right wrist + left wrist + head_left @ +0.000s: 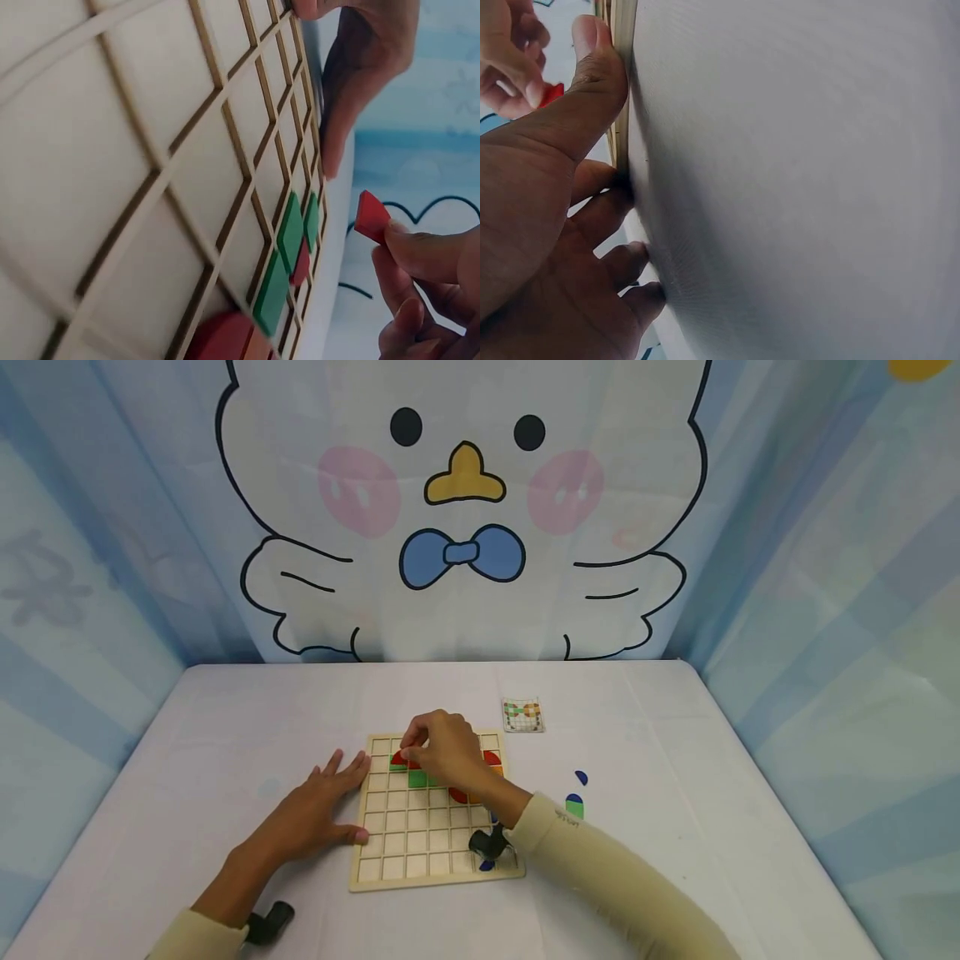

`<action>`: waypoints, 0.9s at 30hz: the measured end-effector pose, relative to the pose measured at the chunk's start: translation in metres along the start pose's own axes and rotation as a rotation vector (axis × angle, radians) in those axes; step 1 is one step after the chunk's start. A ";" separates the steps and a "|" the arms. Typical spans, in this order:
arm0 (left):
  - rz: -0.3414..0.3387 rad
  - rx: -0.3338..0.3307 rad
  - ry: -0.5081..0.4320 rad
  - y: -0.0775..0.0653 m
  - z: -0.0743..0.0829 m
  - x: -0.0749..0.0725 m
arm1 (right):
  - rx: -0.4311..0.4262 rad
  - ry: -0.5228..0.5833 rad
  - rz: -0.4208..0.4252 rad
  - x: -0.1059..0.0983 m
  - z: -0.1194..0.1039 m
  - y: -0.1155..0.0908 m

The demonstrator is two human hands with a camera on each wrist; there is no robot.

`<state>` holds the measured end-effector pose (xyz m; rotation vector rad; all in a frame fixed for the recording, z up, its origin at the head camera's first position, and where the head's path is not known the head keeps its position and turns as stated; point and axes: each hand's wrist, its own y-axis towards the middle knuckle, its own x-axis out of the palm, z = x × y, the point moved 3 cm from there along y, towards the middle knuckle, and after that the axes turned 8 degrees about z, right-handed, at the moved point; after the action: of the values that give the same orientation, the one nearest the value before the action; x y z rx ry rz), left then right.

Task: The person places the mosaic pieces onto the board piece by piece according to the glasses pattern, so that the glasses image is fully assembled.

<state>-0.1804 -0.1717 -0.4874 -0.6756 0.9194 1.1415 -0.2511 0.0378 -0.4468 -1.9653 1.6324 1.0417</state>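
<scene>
A wooden grid board lies flat on the table. My left hand rests at its left edge, thumb and fingers spread and touching the frame. My right hand is over the board's upper part and pinches a small red piece between thumb and fingertips; in the right wrist view that piece is raised off the grid. Green pieces and red pieces sit in the cells below it. Another red piece lies near the board's upper right corner. My right hand and forearm hide part of the grid.
A small printed card with a coloured pattern lies beyond the board's upper right corner. To the right are a loose blue piece and a green piece with a blue one against it. A printed curtain hangs behind the table.
</scene>
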 end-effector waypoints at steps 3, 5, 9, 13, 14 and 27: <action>0.008 0.016 -0.002 0.000 0.000 0.000 | -0.001 -0.015 -0.009 0.011 -0.007 0.005; 0.013 0.023 -0.005 0.000 -0.001 -0.001 | -0.007 -0.027 -0.014 0.018 -0.011 0.008; 0.014 0.034 -0.015 0.000 0.000 -0.002 | -0.006 -0.057 -0.019 0.029 -0.014 0.012; 0.013 0.035 -0.019 -0.001 0.002 -0.002 | -0.010 -0.081 0.000 0.035 -0.015 0.014; 0.012 0.033 -0.020 -0.001 0.002 -0.002 | -0.013 -0.083 0.004 0.037 -0.014 0.015; 0.022 0.031 -0.005 0.001 0.000 -0.001 | -0.058 -0.194 -0.047 0.040 -0.014 0.017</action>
<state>-0.1814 -0.1721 -0.4866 -0.6387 0.9410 1.1458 -0.2611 -0.0025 -0.4644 -1.8642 1.4613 1.2320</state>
